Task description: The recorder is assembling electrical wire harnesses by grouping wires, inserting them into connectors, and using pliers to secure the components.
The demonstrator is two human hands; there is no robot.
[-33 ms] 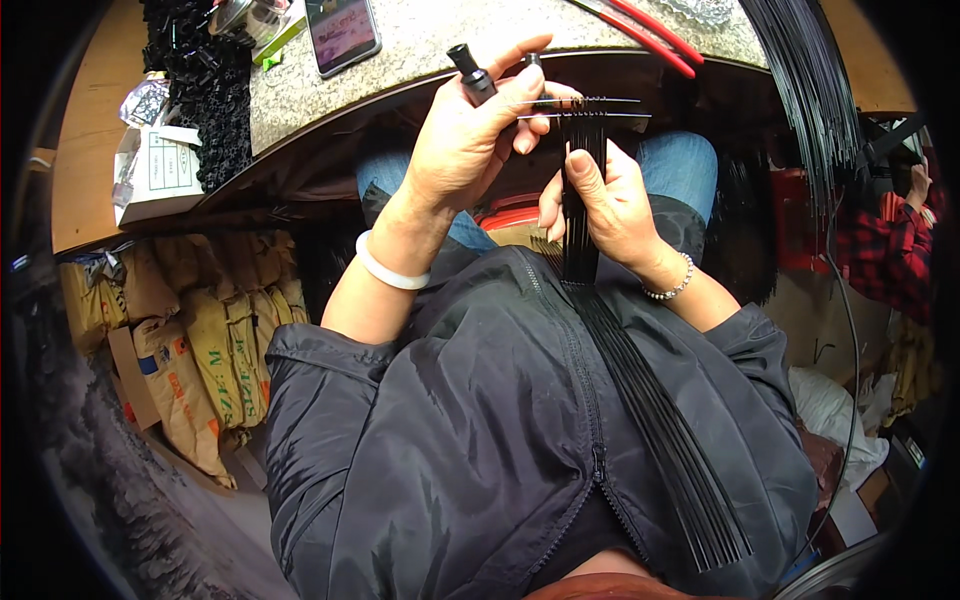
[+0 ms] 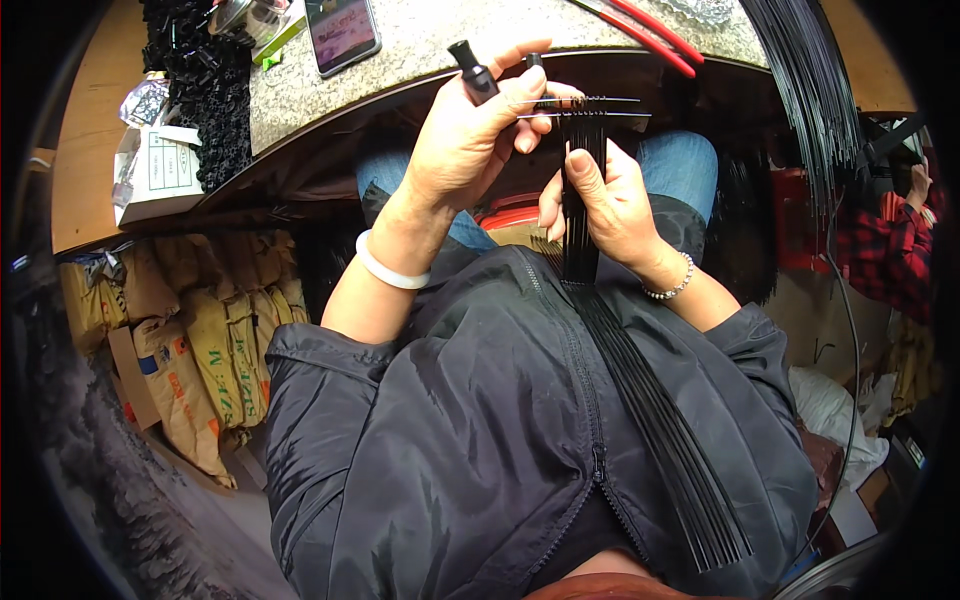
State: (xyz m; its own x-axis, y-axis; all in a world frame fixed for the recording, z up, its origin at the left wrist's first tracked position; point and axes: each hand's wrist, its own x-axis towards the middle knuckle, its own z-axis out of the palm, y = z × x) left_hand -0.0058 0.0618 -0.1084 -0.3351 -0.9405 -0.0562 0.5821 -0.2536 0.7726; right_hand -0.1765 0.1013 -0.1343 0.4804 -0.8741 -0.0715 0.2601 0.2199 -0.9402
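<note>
My left hand (image 2: 455,150) is closed on a black-handled tool (image 2: 478,80); a second black end (image 2: 534,62) shows between its fingers. Two thin metal rods (image 2: 630,115) stick out to the right from these fingers, one just above the other. Fine black loops or knots line the rods, at the top of a flat bundle of long black strands (image 2: 670,430). Below the rods my right hand (image 2: 618,205) pinches the bundle, thumb in front. From there the strands run down over my dark jacket, fanning out slightly. How the strands fasten to the rods is too small to tell.
A stone-topped table ahead bears a phone (image 2: 343,35), red-handled pliers (image 2: 650,38) and a heap of small black parts (image 2: 195,90). Beside it stands a white box (image 2: 165,175). More black strands (image 2: 810,90) hang at the right. Stacked sacks (image 2: 190,340) lie left; a person in plaid (image 2: 890,250) sits right.
</note>
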